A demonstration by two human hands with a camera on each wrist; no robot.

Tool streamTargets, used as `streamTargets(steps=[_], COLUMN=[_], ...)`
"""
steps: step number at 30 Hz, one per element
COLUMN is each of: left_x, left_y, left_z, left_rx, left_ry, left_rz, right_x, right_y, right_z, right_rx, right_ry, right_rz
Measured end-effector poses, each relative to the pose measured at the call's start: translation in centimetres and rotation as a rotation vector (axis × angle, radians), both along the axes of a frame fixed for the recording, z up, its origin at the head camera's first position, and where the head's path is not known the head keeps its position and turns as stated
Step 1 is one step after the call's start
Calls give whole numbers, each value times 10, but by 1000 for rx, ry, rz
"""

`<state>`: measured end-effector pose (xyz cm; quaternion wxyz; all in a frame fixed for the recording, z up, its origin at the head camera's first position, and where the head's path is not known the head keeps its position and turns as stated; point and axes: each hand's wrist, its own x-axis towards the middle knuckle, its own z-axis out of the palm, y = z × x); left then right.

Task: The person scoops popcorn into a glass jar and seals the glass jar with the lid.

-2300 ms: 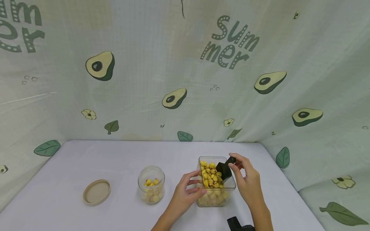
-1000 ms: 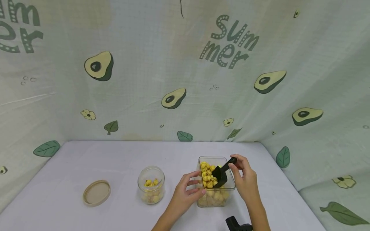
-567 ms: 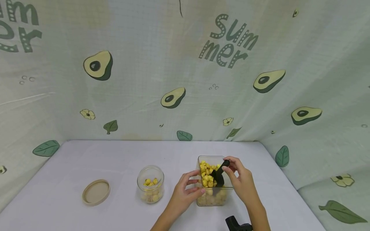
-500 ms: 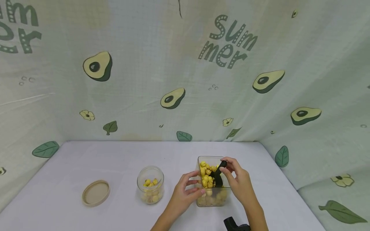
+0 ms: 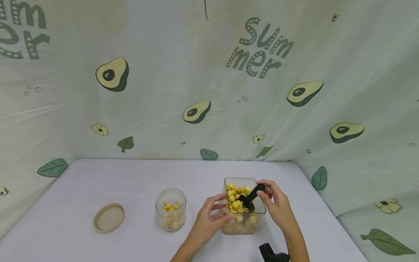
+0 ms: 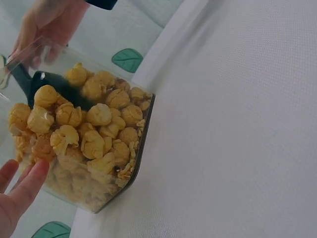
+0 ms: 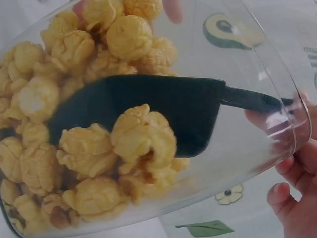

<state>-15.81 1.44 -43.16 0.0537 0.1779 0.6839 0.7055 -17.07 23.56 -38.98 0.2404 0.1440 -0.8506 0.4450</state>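
A clear square container (image 5: 242, 225) of caramel popcorn (image 6: 99, 134) stands on the table's right half. My left hand (image 5: 211, 218) rests on its near left side, fingers spread and fairly straight, with the thumb at the front wall. My right hand (image 5: 276, 205) pinches the handle of a black scoop (image 5: 250, 200) at the container's right rim. The scoop's bowl lies tilted inside, partly buried in popcorn, as the right wrist view shows through the clear wall.
To the left is a round clear jar (image 5: 171, 209) partly filled with popcorn. Farther left a beige round lid (image 5: 109, 218) lies on the white table (image 5: 140, 182). A black device (image 5: 273, 254) sits by my right wrist. Avocado-print cloth (image 5: 157, 72) hangs behind.
The scoop has moved left and lower into the popcorn, then its handle swung slightly right again with my right hand. My left hand has stayed on the container.
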Motion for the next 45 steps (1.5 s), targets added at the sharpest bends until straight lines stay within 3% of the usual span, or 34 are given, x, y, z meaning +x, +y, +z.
streamTargets(steps=[7, 14, 19, 27, 41, 45], left_x=[0, -1, -1, -2, -3, -3], left_y=[-2, 0, 0, -1, -1, -1], left_z=[-2, -2, -2, 0, -1, -1], left_rx=[1, -5, 0, 0, -1, 3], left_ry=[-10, -8, -6, -13, -14, -11], left_rz=[6, 5, 1, -7, -12, -16], right_x=[-2, -2, -1, -1, -4, -4], right_y=[-3, -8, -8, -2, 1, 4], right_z=[-3, -5, -3, 0, -7, -8], right_rx=[-115, 18, 49, -98, -313, -373], right_ry=[-8, 21, 80, 62, -95, -141], right_rz=[-34, -41, -78, -125, -69, -16])
